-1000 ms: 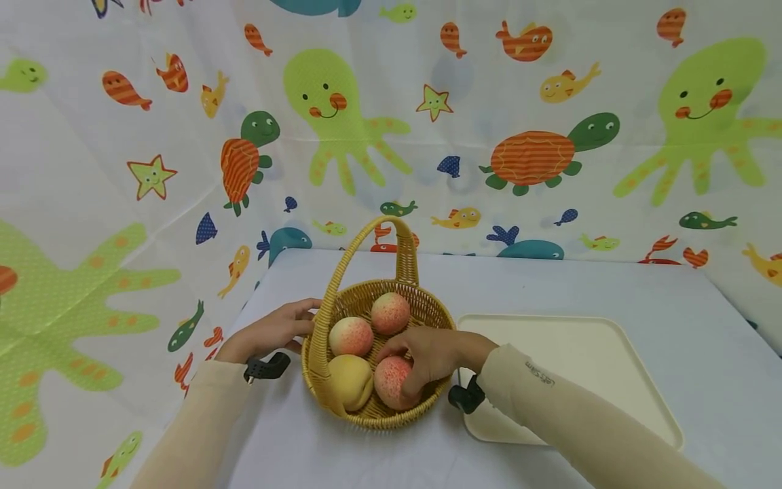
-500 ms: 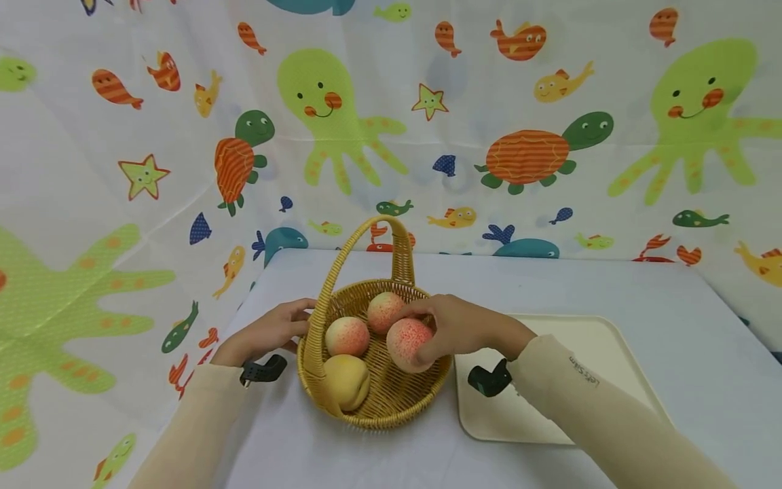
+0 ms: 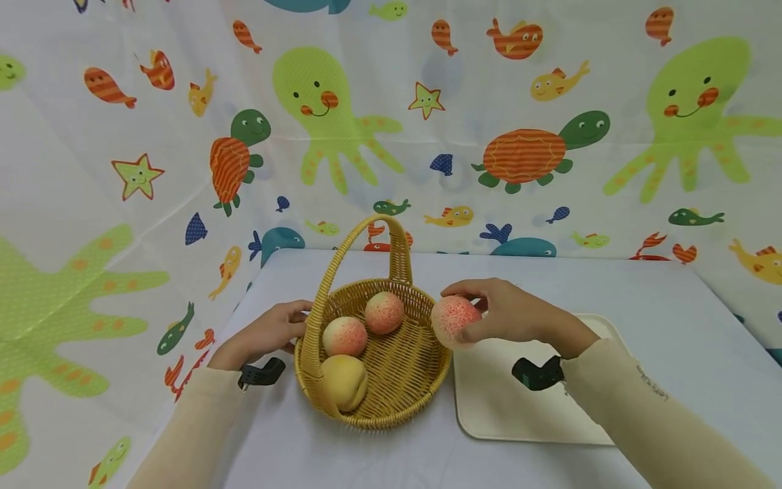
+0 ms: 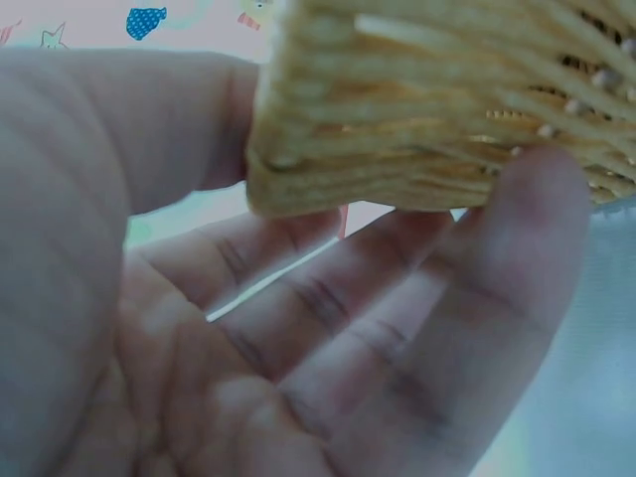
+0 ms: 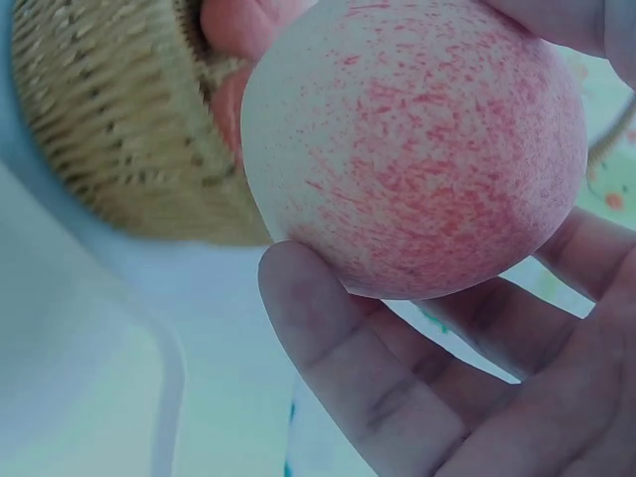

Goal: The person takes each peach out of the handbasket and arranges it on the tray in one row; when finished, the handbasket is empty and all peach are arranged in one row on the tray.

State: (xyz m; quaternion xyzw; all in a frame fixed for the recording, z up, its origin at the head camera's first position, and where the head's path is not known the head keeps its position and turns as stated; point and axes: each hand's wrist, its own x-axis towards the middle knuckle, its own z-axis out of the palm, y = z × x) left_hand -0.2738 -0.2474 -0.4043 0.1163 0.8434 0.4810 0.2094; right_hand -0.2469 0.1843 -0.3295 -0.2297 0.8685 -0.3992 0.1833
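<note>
I have a speckled pink peach [image 3: 455, 321] in my right hand [image 3: 513, 316], lifted clear of the basket [image 3: 391, 394] and hanging just past its right rim, above the near-left corner of the cream tray [image 3: 519, 414]. My fingers [image 5: 368, 378] are curled under and around it while the thumb sits on top, so it is cradled from several sides and not pinched at one spot; the right wrist view shows the fruit filling the palm with the fingers spread along its underside. I judge it light and round with a matte, slightly grippy skin, so it should not slip, but if it is real fruit it would bruise under hard fingertips (it looks almost too even, possibly a model, though I cannot tell). A wide, gentle hold around its widest part seems the sensible place to take it. My left hand [image 3: 269, 333] rests against the left side of the basket by the foot of the handle [image 3: 360, 244], fingers nearly straight and lying along the woven wall without closing round it, as the left wrist view shows. Three more peaches [image 3: 345, 336] lie inside the basket, two pink at the back and one yellow in front, all on the white table [image 3: 672, 299].
</note>
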